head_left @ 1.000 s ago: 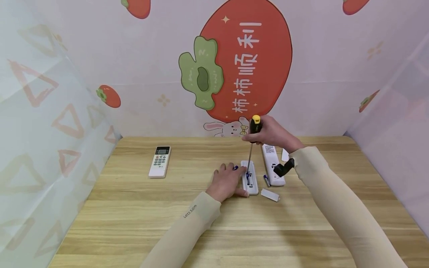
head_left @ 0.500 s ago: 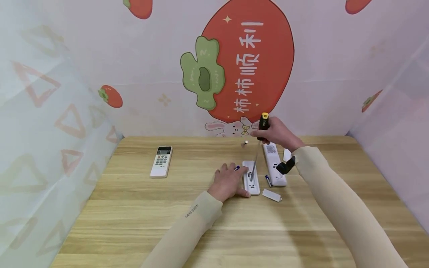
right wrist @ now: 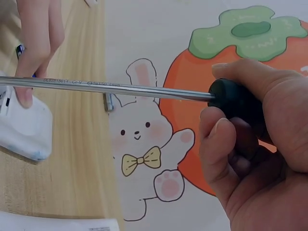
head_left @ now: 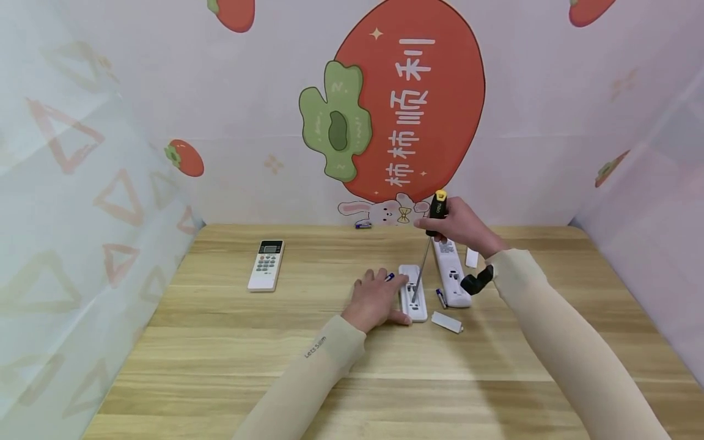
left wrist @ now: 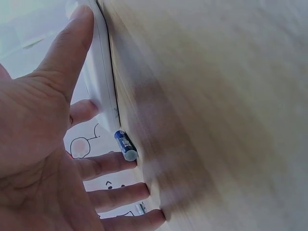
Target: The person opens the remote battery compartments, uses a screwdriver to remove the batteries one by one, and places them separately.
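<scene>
A white remote control (head_left: 408, 270) lies face down, its battery compartment uncovered. My left hand (head_left: 376, 299) steadies its left edge; the thumb and index finger touch it, and the other fingers spread on the table. A blue battery (left wrist: 126, 145) lies by those fingers. My right hand (head_left: 464, 227) grips the black-and-yellow handle of a screwdriver (head_left: 438, 211). The metal shaft (right wrist: 144, 90) slants down, its tip at the compartment; the exact contact is too small to tell. Another battery (head_left: 363, 225) lies at the table's far edge against the wall.
Right of the work lies a second white remote (head_left: 451, 269), face down, with a battery (head_left: 442, 299) beside it. Two loose white covers, a near cover (head_left: 447, 322) and a far cover (head_left: 472, 257), are close by. A third remote (head_left: 266, 266) lies face up at the left.
A battery has come out of the left-hand-held remote's compartment, flown up and away, and landed at the far edge. My right hand with the screwdriver has shifted right. My left hand stays put.
</scene>
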### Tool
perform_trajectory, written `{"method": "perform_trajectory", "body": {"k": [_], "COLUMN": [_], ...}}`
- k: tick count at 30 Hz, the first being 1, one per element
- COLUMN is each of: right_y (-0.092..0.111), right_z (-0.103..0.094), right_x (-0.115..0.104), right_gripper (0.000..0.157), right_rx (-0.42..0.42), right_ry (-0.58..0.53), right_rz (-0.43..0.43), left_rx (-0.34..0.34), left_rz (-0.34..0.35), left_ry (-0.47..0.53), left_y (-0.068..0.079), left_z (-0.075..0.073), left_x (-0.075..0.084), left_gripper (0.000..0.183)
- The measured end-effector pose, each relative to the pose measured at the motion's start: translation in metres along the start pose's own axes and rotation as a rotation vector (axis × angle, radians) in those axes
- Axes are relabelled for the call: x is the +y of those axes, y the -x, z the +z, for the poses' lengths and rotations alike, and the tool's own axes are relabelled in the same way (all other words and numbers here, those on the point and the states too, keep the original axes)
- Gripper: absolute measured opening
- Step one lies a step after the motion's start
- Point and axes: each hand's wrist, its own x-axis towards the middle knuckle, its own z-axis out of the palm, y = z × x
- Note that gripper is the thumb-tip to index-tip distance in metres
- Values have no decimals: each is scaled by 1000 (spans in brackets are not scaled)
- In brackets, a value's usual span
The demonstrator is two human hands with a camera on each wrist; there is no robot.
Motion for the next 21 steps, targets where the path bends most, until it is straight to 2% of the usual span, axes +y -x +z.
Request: {"method": "perform_trajectory", "body": {"k": [10, 21], "right_y": [13, 22], "right_z": [2, -1], "right_x": [-10, -20], "right_gripper": [38, 40], "right_rx": [5, -3], "right_ry": [5, 43], "right_rz": [-75, -95], "left_rx": [0, 9], "left_rz": [-5, 9], "left_ry": [11, 15], "left_y": [2, 2], "left_z": [-2, -2], "left_x": [1, 1], "left_gripper": [92, 92]}}
